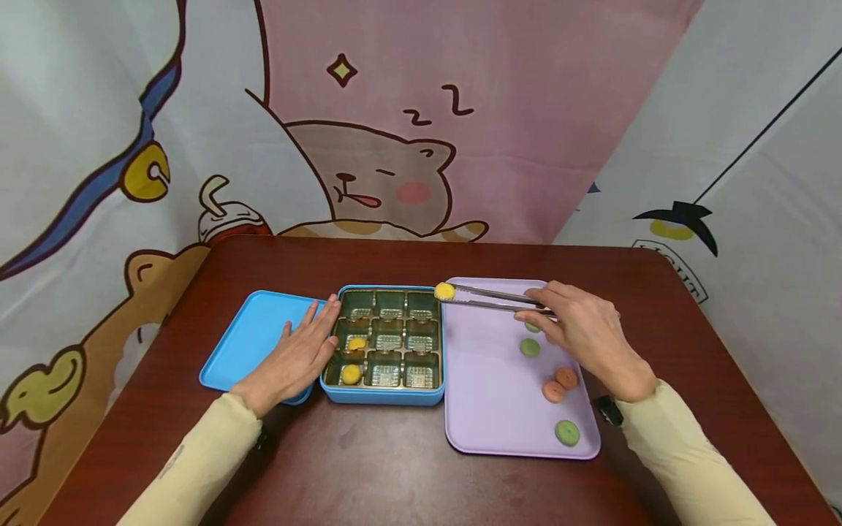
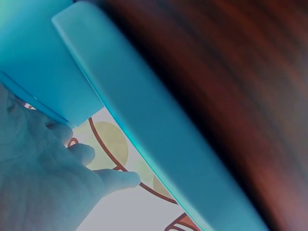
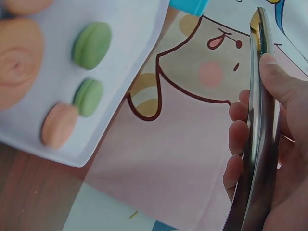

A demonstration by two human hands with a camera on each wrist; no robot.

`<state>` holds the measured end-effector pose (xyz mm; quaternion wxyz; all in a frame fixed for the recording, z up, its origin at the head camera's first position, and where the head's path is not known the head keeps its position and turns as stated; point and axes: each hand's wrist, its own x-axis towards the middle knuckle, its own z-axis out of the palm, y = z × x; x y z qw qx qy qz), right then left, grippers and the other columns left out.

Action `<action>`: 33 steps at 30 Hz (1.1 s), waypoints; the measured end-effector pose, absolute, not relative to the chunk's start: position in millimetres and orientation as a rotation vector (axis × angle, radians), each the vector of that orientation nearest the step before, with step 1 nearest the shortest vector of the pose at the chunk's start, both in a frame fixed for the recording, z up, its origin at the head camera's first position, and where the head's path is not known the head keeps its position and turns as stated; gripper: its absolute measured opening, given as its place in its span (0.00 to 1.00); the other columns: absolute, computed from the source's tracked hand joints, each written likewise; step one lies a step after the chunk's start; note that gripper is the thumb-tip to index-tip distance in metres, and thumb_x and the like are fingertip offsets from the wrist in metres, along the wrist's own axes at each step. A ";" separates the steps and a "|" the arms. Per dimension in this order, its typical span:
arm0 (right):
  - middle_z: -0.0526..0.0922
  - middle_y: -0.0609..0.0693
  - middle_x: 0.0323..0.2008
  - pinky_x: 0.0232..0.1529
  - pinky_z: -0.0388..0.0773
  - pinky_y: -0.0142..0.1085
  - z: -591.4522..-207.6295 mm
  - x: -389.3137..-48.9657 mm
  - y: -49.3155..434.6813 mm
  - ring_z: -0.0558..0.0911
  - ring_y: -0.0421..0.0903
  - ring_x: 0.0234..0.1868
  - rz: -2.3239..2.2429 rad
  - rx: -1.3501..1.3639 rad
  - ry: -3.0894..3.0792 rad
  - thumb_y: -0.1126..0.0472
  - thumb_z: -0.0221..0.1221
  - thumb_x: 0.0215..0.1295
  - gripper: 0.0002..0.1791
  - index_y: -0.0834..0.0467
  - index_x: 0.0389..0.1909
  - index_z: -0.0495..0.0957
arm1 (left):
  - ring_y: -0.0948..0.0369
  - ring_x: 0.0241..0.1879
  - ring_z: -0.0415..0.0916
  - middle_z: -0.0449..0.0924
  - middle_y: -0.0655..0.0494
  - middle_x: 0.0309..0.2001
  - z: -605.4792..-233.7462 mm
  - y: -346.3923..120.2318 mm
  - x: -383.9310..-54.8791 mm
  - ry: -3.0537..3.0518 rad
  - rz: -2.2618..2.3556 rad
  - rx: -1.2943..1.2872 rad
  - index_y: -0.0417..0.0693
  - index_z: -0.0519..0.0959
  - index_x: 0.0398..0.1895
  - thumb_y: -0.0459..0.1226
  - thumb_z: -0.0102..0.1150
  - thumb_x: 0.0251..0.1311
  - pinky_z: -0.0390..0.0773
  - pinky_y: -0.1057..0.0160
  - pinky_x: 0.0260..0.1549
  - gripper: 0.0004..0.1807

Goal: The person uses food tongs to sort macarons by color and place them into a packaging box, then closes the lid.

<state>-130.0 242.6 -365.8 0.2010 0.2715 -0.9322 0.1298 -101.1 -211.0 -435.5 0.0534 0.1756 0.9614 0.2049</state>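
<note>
My right hand (image 1: 588, 332) grips metal tongs (image 1: 496, 294) above the far left corner of the lilac tray (image 1: 487, 416). A yellow macaron (image 1: 444, 291) is pinched between their tips, near the right rim of a blue box (image 1: 384, 397). That box has a gold insert with several square compartments. One yellow macaron (image 1: 351, 375) lies in the front left compartment, and a yellow piece (image 1: 357, 343) shows in the one behind it. Fingers outstretched, my left hand (image 1: 289, 358) rests against the box's left side, over the blue lid (image 1: 243, 340).
On the tray's right half lie green macarons (image 1: 530, 347) and orange-brown macarons (image 1: 553, 391), with another green macaron (image 1: 567, 433) near its front. Brown wooden tabletop (image 1: 388, 467) surrounds everything. Behind it hangs a cartoon-printed cloth (image 1: 526, 146).
</note>
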 end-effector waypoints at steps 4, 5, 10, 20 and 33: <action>0.82 0.43 0.33 0.18 0.67 0.34 -362.4 -134.7 233.0 0.71 0.39 0.23 0.366 0.793 -2.596 0.47 0.74 0.59 0.20 0.55 0.47 0.87 | 0.43 0.82 0.37 0.37 0.52 0.85 -435.7 -211.0 -102.1 2.921 0.612 0.537 0.47 0.43 0.85 0.48 0.35 0.84 0.44 0.22 0.68 0.35; 0.82 0.43 0.33 0.18 0.67 0.34 -361.0 -136.4 230.1 0.71 0.39 0.24 0.366 0.803 -2.594 0.47 0.74 0.59 0.20 0.55 0.47 0.87 | 0.43 0.82 0.37 0.37 0.52 0.85 -435.8 -210.9 -102.2 2.922 0.610 0.539 0.47 0.43 0.85 0.48 0.35 0.84 0.44 0.22 0.68 0.35; 0.82 0.43 0.32 0.19 0.69 0.34 -354.6 -145.5 213.0 0.72 0.38 0.24 0.358 0.873 -2.567 0.45 0.73 0.61 0.21 0.56 0.47 0.88 | 0.45 0.82 0.37 0.38 0.52 0.85 -436.3 -209.8 -103.1 2.926 0.610 0.538 0.46 0.43 0.85 0.48 0.35 0.84 0.44 0.22 0.68 0.35; 0.84 0.43 0.33 0.21 0.75 0.40 -361.5 -155.6 178.3 0.80 0.41 0.26 0.352 0.956 -2.573 0.41 0.70 0.62 0.23 0.54 0.47 0.88 | 0.43 0.82 0.38 0.39 0.52 0.84 -439.9 -207.7 -102.0 2.912 0.625 0.536 0.46 0.44 0.85 0.48 0.35 0.84 0.44 0.22 0.68 0.34; 0.82 0.44 0.31 0.22 0.77 0.41 -374.7 -171.0 137.9 0.82 0.45 0.27 0.292 1.093 -2.552 0.44 0.70 0.64 0.18 0.54 0.44 0.88 | 0.43 0.82 0.38 0.39 0.52 0.85 -437.6 -210.0 -102.0 2.924 0.595 0.535 0.46 0.44 0.85 0.48 0.35 0.84 0.45 0.22 0.68 0.35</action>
